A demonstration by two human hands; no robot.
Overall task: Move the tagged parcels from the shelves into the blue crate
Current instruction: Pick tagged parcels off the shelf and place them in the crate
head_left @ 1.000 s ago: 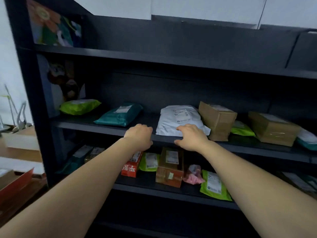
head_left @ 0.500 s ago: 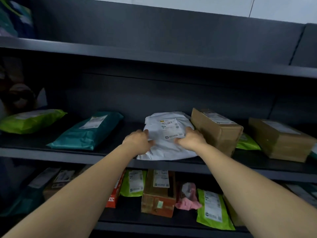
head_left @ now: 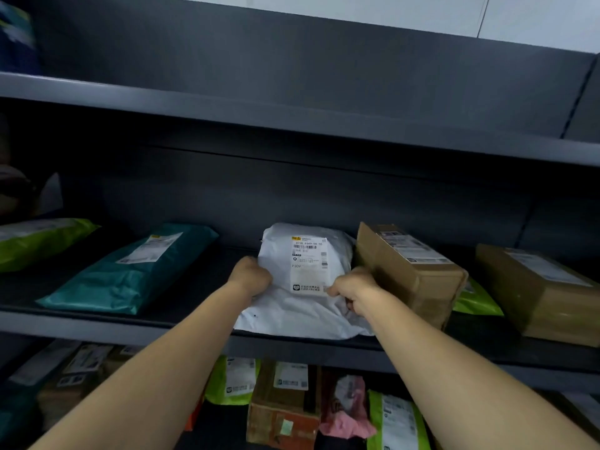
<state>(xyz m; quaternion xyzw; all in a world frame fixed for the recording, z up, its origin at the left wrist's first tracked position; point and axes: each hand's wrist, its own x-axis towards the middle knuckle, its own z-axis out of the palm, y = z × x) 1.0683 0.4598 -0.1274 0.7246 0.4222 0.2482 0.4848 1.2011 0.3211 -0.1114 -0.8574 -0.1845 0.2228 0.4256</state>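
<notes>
1. White parcel (head_left: 305, 313) lies on the middle shelf (head_left: 130, 323), its near edge at the shelf lip, 6 o'clock. Left hand (head_left: 250, 276) is clenched on its 9 o'clock side. Right hand (head_left: 352, 289) pinches the film at about 4 o'clock, by the label corner. Both hands grasp the parcel.
2. The hold looks to be on loose bag film, not on the contents. If the load is heavy it may sag or slide inside, and the film could stretch or slip through the fingers on the lift.
3. Cardboard box (head_left: 409, 271) sits tight against the parcel at 3 o'clock, with the right knuckles beside it. A sideways pull could drag or tip the box.
4. The right thumb is close to the label, so a hard pinch might crease or lift the tag.
5. Teal parcel (head_left: 130, 267) at 9 o'clock is well apart, so there is little risk on that side.
6. Blue crate is not in view. The carry means turning away, and a weak hold could drop the parcel onto the lower shelf at 6 o'clock.
</notes>
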